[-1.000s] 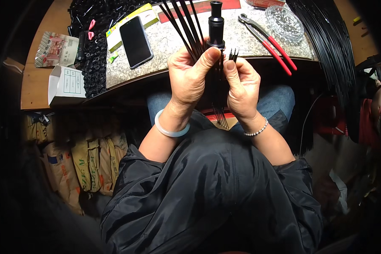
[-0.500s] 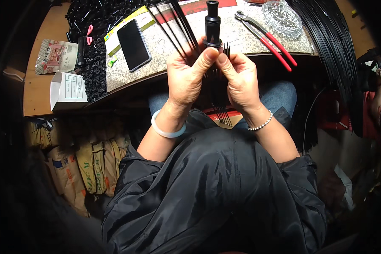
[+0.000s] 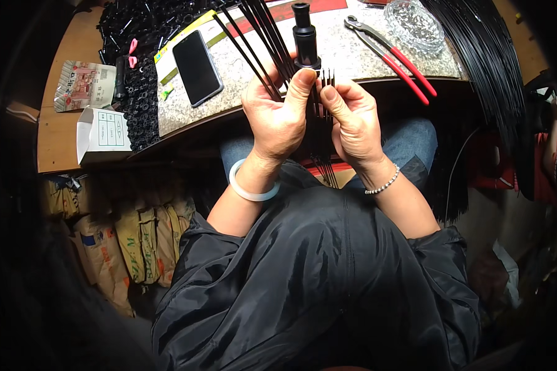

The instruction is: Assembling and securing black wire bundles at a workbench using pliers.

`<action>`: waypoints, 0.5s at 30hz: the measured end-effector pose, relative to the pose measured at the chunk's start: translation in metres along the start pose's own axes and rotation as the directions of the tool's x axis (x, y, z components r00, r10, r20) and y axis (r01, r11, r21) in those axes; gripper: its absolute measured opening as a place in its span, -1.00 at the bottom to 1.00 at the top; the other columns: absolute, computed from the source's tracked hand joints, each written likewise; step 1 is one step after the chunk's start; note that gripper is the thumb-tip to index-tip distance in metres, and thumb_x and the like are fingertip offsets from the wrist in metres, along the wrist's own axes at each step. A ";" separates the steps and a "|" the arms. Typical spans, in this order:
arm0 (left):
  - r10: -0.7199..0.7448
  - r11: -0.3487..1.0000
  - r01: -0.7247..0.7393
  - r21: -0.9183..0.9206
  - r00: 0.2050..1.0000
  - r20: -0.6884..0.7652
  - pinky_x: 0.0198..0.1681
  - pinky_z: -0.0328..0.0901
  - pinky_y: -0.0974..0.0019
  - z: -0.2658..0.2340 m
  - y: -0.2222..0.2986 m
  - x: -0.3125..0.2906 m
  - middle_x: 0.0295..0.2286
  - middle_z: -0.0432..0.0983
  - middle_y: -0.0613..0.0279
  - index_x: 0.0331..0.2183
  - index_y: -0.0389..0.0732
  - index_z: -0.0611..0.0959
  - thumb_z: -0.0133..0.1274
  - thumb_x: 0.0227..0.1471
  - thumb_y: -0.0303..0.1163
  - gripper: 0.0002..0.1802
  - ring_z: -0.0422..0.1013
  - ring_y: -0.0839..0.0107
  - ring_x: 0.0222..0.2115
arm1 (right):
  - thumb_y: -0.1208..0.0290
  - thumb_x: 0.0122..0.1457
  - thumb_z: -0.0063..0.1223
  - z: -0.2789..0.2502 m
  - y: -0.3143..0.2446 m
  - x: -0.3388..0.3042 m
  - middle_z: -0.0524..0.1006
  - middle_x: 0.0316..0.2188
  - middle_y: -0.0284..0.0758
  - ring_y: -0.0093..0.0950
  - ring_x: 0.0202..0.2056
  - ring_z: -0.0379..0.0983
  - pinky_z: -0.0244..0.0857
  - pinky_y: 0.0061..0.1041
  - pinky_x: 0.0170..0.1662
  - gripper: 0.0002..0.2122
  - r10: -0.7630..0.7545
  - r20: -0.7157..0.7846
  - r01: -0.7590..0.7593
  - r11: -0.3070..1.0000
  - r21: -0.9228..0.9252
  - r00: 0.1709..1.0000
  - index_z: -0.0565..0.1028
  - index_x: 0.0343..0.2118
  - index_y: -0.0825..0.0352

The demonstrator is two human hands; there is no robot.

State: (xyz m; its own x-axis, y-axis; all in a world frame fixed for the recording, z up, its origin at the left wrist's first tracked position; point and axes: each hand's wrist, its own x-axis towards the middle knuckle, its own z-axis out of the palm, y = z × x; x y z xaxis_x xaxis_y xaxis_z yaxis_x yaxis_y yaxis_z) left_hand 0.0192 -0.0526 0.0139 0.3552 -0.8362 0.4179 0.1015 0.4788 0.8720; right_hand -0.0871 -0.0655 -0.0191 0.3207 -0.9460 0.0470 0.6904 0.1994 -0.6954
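A black stepped plastic tube, shaped like an umbrella runner (image 3: 305, 46), stands upright above my left hand (image 3: 275, 123). My left thumb presses on its flanged base, and the fingers wrap behind it. Thin black umbrella ribs (image 3: 267, 46) fan up and left from that hand. Just right of the runner, my right hand (image 3: 357, 127) is closed, thumb against forefinger, beside several thin rib ends (image 3: 328, 78) that stick up. More ribs (image 3: 322, 151) hang down between my palms toward my lap. Where the ribs meet the runner is hidden by my fingers.
Ahead is a curved worktop (image 3: 185, 120) with a phone (image 3: 197, 67), red-handled pliers (image 3: 393, 59), a clear glass dish (image 3: 413, 28), and a white box (image 3: 104, 133). Small black parts (image 3: 142, 117) heap at left; a big rib bundle (image 3: 476, 55) drapes over the right edge. Sacks (image 3: 130, 247) stand below left.
The runner has shifted slightly left and tilted. My right thumb has drawn away from my left thumb, moving a little right and down, so the rib ends between them show more.
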 end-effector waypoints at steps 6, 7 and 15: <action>-0.017 1.000 0.017 0.018 1.000 0.002 -0.39 0.30 0.56 -0.001 -0.006 -0.001 -0.47 0.51 0.33 -0.20 -0.33 0.51 0.15 -0.03 -0.42 -0.68 0.39 0.64 -0.48 | 0.50 0.13 0.04 -0.004 0.000 -0.003 0.53 -0.37 -0.36 -0.66 -0.36 0.43 0.29 -0.69 -0.22 -0.90 -0.033 0.049 0.032 0.999 0.007 0.998 0.47 -0.31 0.40; -0.018 1.000 0.018 0.018 1.000 0.004 -0.39 0.30 0.56 -0.002 -0.006 -0.001 -0.47 0.51 0.33 -0.20 -0.33 0.51 0.15 -0.03 -0.42 -0.68 0.39 0.64 -0.48 | 0.50 0.13 0.04 -0.004 0.000 -0.001 0.53 -0.37 -0.36 -0.66 -0.36 0.43 0.29 -0.69 -0.22 -0.90 -0.033 0.048 0.033 0.999 0.008 0.998 0.47 -0.31 0.40; 0.033 0.995 -0.030 -0.093 0.999 0.031 -0.34 0.30 0.55 0.001 -0.007 -0.005 -0.42 0.53 0.31 -0.21 -0.31 0.53 0.17 -0.05 -0.45 -0.69 0.40 0.62 -0.44 | 0.47 0.09 0.11 0.004 -0.001 0.001 0.53 -0.45 -0.39 -0.71 -0.42 0.40 0.30 -0.73 -0.28 -0.88 -0.065 0.033 0.067 0.996 -0.060 0.997 0.50 -0.34 0.41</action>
State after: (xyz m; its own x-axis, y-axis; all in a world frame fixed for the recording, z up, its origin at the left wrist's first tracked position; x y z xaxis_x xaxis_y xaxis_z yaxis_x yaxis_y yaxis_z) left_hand 0.0159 -0.0524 0.0061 0.3290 -0.8281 0.4539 0.1773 0.5263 0.8316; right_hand -0.0848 -0.0660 -0.0157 0.2960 -0.9481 0.1159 0.6701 0.1197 -0.7325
